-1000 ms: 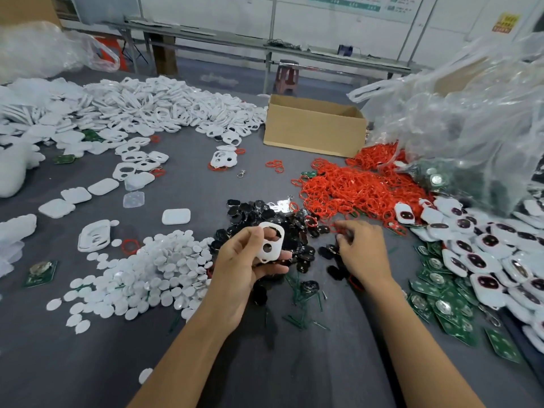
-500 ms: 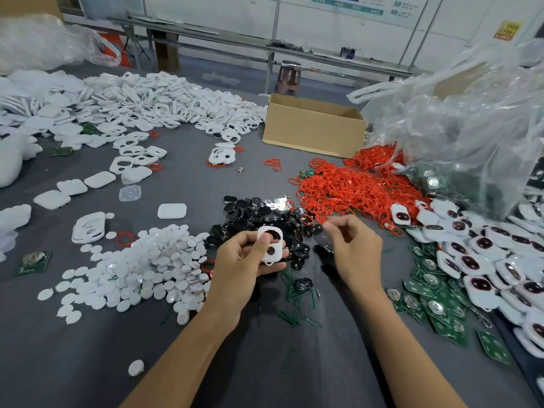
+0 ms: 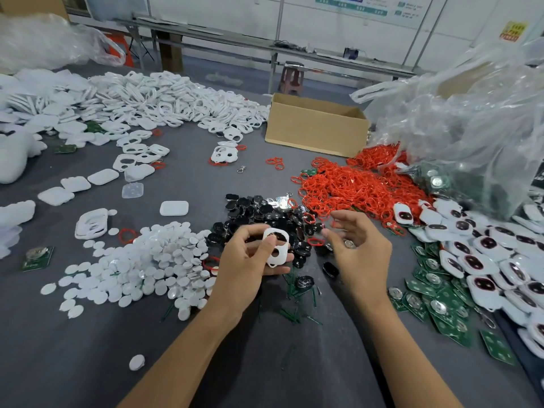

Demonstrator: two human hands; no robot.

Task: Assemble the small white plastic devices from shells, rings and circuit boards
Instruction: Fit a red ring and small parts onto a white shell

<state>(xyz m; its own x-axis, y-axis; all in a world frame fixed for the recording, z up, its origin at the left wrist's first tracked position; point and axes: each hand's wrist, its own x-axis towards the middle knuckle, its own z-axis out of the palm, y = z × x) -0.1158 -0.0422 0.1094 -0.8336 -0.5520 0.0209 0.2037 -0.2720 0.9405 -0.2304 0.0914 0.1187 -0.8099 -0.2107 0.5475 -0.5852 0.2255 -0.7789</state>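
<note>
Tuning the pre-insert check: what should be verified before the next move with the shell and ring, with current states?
1. Shell gripped: ok. The left hand holds the white shell between thumb and fingers.
2. Shell openings visible: ok. Both face the camera.
3. Ring in the right hand: cannot tell. There is a blurred red bit at its fingertips and something silvery by the palm.
4. Ring supply: ok. The red ring pile lies just beyond the right hand.
5. Boards at hand: ok. The green circuit boards lie on the table to the right.
</note>
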